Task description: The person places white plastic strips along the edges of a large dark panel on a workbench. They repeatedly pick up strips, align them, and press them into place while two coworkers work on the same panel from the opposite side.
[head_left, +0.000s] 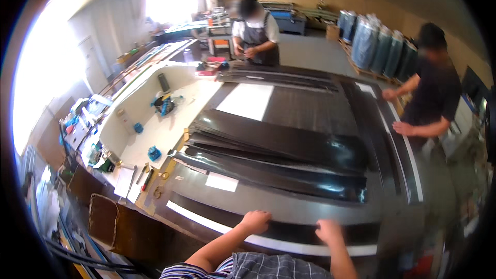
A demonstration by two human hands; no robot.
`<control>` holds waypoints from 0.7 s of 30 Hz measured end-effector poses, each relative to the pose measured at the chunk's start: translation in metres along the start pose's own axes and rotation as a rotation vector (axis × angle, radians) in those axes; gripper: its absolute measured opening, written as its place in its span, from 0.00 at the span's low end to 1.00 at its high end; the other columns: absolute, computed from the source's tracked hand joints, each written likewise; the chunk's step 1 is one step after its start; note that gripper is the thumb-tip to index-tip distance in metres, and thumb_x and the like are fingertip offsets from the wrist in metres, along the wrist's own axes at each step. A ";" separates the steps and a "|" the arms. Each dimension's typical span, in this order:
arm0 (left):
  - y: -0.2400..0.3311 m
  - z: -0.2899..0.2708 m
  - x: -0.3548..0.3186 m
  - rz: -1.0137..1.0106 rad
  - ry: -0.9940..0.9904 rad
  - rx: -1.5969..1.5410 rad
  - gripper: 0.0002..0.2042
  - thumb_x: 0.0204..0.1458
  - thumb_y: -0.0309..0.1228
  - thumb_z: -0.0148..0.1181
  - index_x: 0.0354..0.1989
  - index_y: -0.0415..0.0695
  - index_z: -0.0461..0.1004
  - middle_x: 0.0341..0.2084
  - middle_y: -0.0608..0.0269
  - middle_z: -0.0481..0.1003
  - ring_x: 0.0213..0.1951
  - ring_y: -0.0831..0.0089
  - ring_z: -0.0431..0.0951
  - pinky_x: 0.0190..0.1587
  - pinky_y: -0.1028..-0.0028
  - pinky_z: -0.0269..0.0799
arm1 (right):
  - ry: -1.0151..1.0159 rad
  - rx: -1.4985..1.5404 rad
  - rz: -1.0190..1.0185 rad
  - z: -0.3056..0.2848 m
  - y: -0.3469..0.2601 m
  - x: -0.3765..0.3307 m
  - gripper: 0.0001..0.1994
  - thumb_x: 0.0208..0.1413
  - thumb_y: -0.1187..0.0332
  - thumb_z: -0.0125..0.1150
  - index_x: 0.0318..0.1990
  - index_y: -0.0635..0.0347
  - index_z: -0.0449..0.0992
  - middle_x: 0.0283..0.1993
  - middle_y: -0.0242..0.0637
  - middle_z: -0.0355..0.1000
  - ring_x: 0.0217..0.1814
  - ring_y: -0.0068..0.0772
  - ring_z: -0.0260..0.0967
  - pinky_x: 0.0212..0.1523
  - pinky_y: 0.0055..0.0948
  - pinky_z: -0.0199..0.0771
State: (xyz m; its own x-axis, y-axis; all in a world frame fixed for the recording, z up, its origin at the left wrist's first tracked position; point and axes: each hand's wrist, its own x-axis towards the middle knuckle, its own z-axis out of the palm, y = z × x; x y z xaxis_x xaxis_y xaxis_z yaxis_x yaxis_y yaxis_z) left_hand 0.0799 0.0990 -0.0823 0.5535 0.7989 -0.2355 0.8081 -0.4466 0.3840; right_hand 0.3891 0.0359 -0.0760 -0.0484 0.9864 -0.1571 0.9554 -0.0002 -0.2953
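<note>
The person's left hand (255, 221) is lying with curled fingers on a long black strip (289, 230) at the near edge of the table (289, 209), and the right hand (329, 230) is pressing down on the same strip a little to the right; both hands are flat or half-closed on it, and I cannot tell if the fingers are gripping under its edge. The two hands are near each other but not touching. The strip is running along the table's front border, between two white bands (206, 217). Behind the hands a bare grey part of the table is giving open room, and further back a pile of glossy black sheets (279, 157) is lying spread like a fan. A white paper (221, 182) is sitting just beside the pile. At the right edge another person (434, 88) is touching the table side with both hands, and a third person (254, 31) is standing at the far end.
</note>
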 end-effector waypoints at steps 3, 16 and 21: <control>-0.067 -0.002 -0.030 -0.259 0.348 -0.051 0.18 0.42 0.34 0.61 0.46 0.49 0.76 0.41 0.52 0.77 0.47 0.54 0.75 0.48 0.59 0.72 | 0.378 0.146 0.170 -0.003 0.029 -0.033 0.16 0.41 0.65 0.65 0.39 0.59 0.77 0.41 0.45 0.74 0.49 0.50 0.68 0.53 0.45 0.64; -0.353 0.010 -0.194 -1.251 0.711 -0.248 0.18 0.43 0.34 0.58 0.43 0.42 0.76 0.49 0.49 0.70 0.54 0.52 0.69 0.54 0.60 0.68 | 0.394 -0.108 1.226 -0.017 0.127 -0.099 0.22 0.53 0.56 0.61 0.48 0.64 0.72 0.53 0.49 0.66 0.57 0.48 0.64 0.51 0.49 0.71; -0.350 0.001 -0.175 -1.179 0.614 -0.218 0.13 0.43 0.30 0.56 0.38 0.40 0.76 0.40 0.46 0.74 0.47 0.50 0.74 0.50 0.59 0.70 | 0.357 0.011 1.137 -0.006 0.185 -0.114 0.22 0.51 0.56 0.63 0.43 0.68 0.74 0.47 0.51 0.71 0.50 0.56 0.69 0.49 0.48 0.71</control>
State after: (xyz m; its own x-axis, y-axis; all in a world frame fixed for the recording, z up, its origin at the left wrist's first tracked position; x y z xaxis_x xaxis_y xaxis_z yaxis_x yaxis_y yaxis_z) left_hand -0.2996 0.1151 -0.1764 -0.6694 0.7350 -0.1081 0.6563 0.6532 0.3775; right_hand 0.5735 -0.0760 -0.1076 0.9100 0.4097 -0.0630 0.3954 -0.9036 -0.1648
